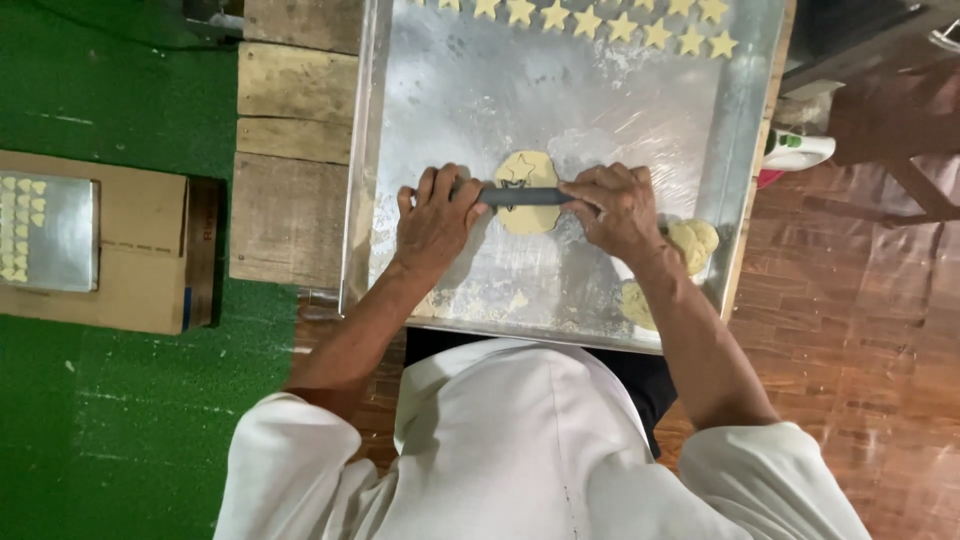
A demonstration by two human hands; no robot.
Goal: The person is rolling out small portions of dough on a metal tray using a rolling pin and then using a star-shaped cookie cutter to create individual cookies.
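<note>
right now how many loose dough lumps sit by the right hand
2: one dough lump near the big tray's right rim beside the right hand, another closer to the person, partly behind the forearm.

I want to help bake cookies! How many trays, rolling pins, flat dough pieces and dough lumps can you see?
trays: 2, the big tray and the small tray
rolling pin: 1
flat dough: 1
dough lumps: 2
Total: 6
</note>
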